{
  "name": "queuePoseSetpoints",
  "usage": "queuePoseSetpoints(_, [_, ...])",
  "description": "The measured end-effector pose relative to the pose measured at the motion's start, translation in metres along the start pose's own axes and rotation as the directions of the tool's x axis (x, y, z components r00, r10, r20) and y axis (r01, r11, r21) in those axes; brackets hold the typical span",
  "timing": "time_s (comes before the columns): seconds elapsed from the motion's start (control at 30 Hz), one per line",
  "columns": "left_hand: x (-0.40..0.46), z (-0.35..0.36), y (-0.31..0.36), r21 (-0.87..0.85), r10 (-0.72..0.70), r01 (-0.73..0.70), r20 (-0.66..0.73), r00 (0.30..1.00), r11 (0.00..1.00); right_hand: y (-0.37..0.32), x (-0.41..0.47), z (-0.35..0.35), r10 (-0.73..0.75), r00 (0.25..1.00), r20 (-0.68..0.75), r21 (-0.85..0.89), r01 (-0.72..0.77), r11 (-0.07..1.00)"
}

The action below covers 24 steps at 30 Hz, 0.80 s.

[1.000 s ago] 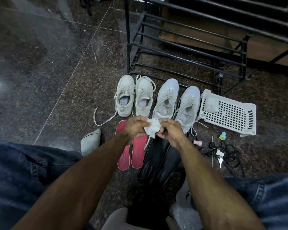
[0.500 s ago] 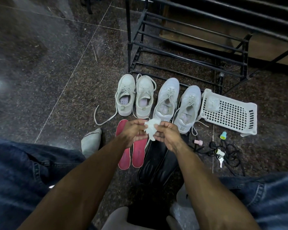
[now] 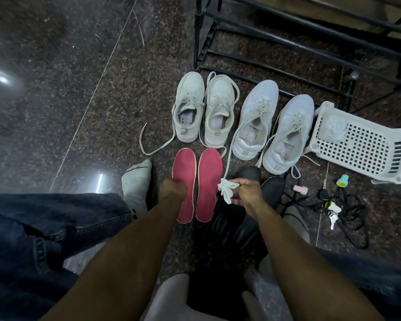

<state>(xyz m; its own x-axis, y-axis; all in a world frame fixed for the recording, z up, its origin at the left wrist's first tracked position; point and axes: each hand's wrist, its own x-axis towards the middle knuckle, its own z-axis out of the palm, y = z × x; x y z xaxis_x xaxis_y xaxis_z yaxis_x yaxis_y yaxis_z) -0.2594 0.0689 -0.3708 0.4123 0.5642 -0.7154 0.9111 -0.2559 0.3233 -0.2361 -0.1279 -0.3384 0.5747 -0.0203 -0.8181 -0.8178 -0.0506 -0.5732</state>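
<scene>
My right hand (image 3: 248, 194) pinches a bundled white shoelace (image 3: 227, 188) just above the toe of a black insole (image 3: 232, 218). My left hand (image 3: 173, 188) is apart from the lace and hovers low over the left one of two red insoles (image 3: 208, 181). Its fingers curl under and are hidden from me. Beyond the insoles stand two pairs of white sneakers, a cream pair (image 3: 204, 107) on the left and a whiter pair (image 3: 271, 126) on the right, with loose laces trailing on the floor.
A white plastic basket (image 3: 361, 144) lies on its side at the right. Small caps, a key and a black cord (image 3: 347, 212) lie near it. A black metal shoe rack (image 3: 276, 42) stands behind the sneakers. My socked foot (image 3: 136, 181) rests at left on the dark stone floor.
Both hands held the white lace bundle together before. My left hand has let go and dropped toward the red insole, while my right hand keeps the lace. The view has tilted down.
</scene>
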Motion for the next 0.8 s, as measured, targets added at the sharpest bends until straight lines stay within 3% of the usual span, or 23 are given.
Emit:
queuePoseSetpoints(0.17, [0.051, 0.027, -0.038, -0.026, -0.07, 0.07, 0.002, 0.998, 0.997, 0.015, 0.011, 0.0, 0.057, 0.998, 0.005, -0.043, -0.057, 0.997])
queuePoseSetpoints(0.3, [0.019, 0.01, -0.014, -0.061, -0.063, 0.064, 0.022, 0.998, 0.996, 0.017, 0.014, 0.002, 0.085, 0.996, -0.018, -0.057, -0.086, 0.995])
queuePoseSetpoints(0.5, [-0.025, -0.01, 0.003, -0.242, 0.121, -0.114, 0.013, 0.993, 0.964, -0.008, -0.017, 0.013, -0.054, 0.998, -0.01, 0.025, 0.054, 0.998])
queuePoseSetpoints(0.63, [-0.048, -0.021, 0.017, -0.444, 0.195, -0.17, 0.012, 0.981, 0.88, -0.039, -0.051, 0.023, -0.211, 0.977, 0.02, 0.066, 0.21, 0.976])
queuePoseSetpoints(0.8, [-0.097, -0.043, 0.063, -0.772, 0.359, -0.005, 0.29, 0.887, 0.636, -0.075, -0.092, 0.019, -0.414, 0.904, 0.106, 0.095, 0.405, 0.909])
